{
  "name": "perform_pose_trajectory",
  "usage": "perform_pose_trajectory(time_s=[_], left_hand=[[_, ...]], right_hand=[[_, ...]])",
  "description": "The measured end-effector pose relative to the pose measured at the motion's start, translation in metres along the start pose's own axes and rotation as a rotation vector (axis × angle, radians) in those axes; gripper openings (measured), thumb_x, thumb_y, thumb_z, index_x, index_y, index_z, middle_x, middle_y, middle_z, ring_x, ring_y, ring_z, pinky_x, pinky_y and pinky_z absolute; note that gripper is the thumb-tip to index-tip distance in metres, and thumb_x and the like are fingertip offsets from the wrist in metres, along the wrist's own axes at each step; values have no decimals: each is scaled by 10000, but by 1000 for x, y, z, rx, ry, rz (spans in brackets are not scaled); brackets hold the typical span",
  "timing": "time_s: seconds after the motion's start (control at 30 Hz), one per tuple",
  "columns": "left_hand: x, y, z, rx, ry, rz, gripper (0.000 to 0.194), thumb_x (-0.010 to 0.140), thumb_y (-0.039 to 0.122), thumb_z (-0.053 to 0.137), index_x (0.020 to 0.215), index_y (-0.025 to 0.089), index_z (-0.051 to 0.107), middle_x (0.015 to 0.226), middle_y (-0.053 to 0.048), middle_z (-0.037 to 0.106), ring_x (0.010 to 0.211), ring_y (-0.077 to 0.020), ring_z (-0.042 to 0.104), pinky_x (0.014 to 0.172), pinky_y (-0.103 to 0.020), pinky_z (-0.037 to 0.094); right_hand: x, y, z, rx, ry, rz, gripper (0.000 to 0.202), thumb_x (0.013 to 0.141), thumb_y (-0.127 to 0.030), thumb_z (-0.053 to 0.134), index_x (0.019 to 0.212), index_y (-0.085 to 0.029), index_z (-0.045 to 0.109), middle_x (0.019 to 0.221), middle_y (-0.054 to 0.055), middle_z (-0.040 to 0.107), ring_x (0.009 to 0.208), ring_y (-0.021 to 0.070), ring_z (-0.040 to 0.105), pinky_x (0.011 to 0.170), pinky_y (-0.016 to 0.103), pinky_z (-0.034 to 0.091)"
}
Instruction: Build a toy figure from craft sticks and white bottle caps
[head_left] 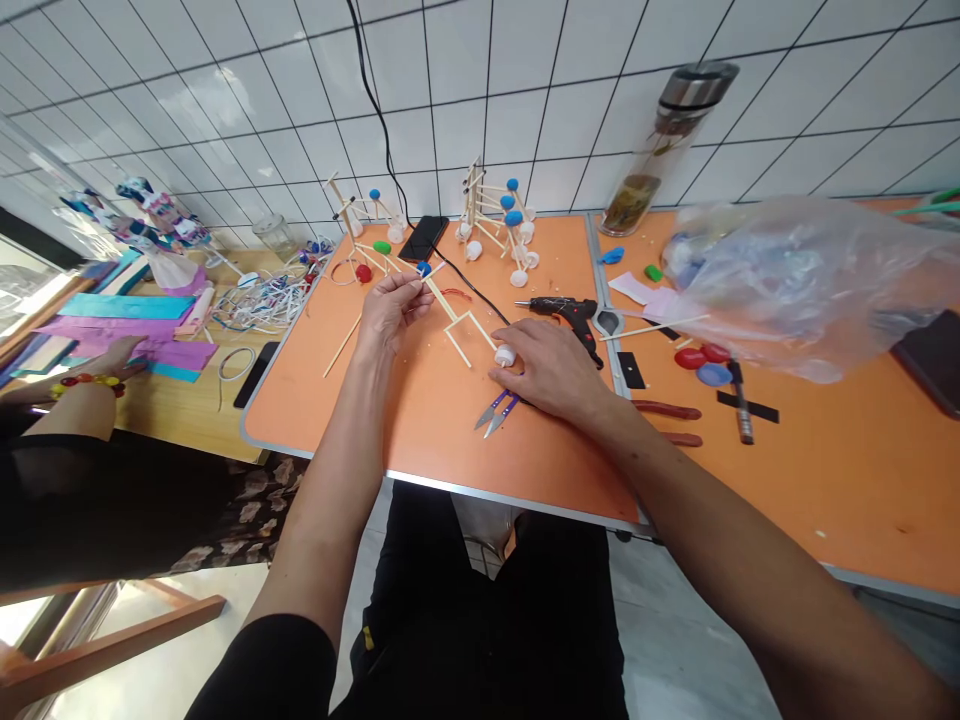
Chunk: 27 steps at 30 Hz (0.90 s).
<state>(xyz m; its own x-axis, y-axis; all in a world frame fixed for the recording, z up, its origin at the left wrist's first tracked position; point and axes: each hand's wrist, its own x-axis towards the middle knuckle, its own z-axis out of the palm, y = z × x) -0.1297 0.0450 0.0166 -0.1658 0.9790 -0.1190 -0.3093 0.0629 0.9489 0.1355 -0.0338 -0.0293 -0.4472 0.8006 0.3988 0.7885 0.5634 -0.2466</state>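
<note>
Near the front of the orange table (pixel 442 420), a forked frame of thin wooden sticks (pixel 457 322) slants between my hands. My left hand (pixel 394 305) pinches its upper end, where a blue ball (pixel 424 269) shows above the fingertips. My right hand (pixel 551 365) has thumb and fingers around a small white round piece (pixel 505 355) at the end of one stick. Purple-handled thread snips (pixel 496 412) lie just below that hand, their handles partly hidden. Behind it rests a black glue gun (pixel 566 315).
Similar stick models (pixel 487 205) with coloured balls stand at the back by a phone (pixel 424 238). Red-handled pliers (pixel 667 408) lie partly under my right forearm. A plastic bag (pixel 810 280) and glass bottle (pixel 649 165) are right. At left, another person's hand (pixel 116 358) rests on coloured strips.
</note>
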Motion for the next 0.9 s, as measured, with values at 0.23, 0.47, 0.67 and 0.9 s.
perform_pose_trajectory(time_s=[0.23,0.47,0.67,0.9], left_hand=[[1,-4,0,-40,16,10,123,917,79,799,914,183,735,779,6,805,642,-103,772,629,-203,612],[-4,-13,10,-21,-27,3,152,890,108,854,925,184,727,797,15,803,660,-98,779,647,-199,611],[-13,-14,18,-49,-76,-27,165,884,107,866,934,175,725,800,12,809,659,-101,784,654,-201,619],[-20,-17,26,-59,-129,-74,141,911,75,833,923,166,727,780,7,806,636,-96,775,625,-191,603]], right_hand=[[1,-1,-3,110,82,82,467,972,-463,802,1336,-170,784,1367,190,806,1271,397,742,1077,514,552],[5,-6,-11,404,176,239,337,977,-441,737,1193,-198,826,1175,140,851,1013,312,782,923,453,607],[9,-9,-18,614,91,412,308,908,-469,777,1049,-208,859,900,79,851,783,255,759,748,393,594],[9,-7,-15,906,12,517,309,847,-512,843,944,-219,834,854,76,848,787,259,788,710,370,609]])
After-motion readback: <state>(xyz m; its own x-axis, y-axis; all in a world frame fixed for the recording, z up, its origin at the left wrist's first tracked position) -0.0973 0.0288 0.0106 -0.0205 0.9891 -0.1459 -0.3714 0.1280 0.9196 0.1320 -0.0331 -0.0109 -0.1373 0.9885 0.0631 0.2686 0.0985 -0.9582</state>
